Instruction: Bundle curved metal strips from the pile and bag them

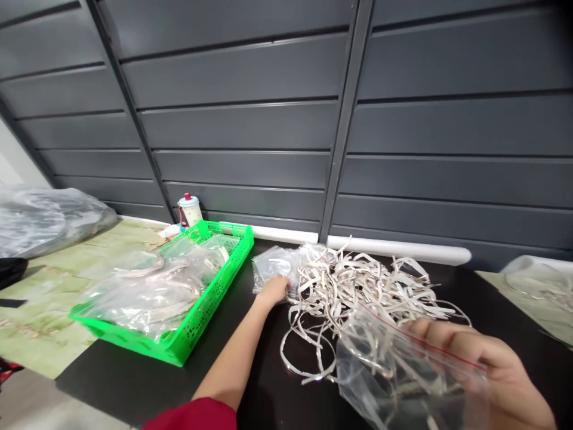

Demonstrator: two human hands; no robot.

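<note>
Right hand (487, 364) grips bag (371, 388), red seal (385, 321) slanting down rightward; left hand (274, 289) at packets (268, 264), grip unclear.

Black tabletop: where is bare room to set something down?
Free patches on the black tabletop lie in front of the green plastic basket, between it and the left forearm, and right of the tangled pile of silvery strips. The middle is crowded: that pile, clear plastic bags under the left hand, and a clear red-striped bag in the right hand.
</note>
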